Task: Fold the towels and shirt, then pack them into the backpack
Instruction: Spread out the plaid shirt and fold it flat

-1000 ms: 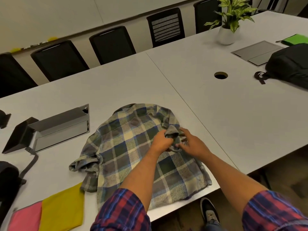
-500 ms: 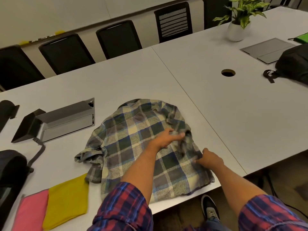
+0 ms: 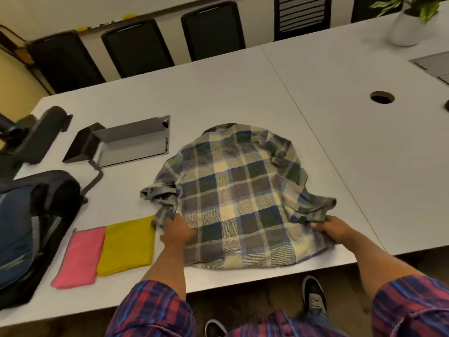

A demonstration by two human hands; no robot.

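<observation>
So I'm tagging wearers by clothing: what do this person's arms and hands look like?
Both forearms are bare, with plaid sleeves in red, blue and purple pushed up near the elbows: the left sleeve, the right sleeve. The left hand and right hand are ungloved; no rings, watch or bracelets show.

A green, blue and cream plaid shirt (image 3: 233, 198) lies spread flat near the table's front edge, sleeves bunched at both sides. Just to its left lie a folded yellow towel (image 3: 126, 246) and a folded pink towel (image 3: 79, 257), side by side. A dark backpack (image 3: 29, 229) sits at far left.
</observation>
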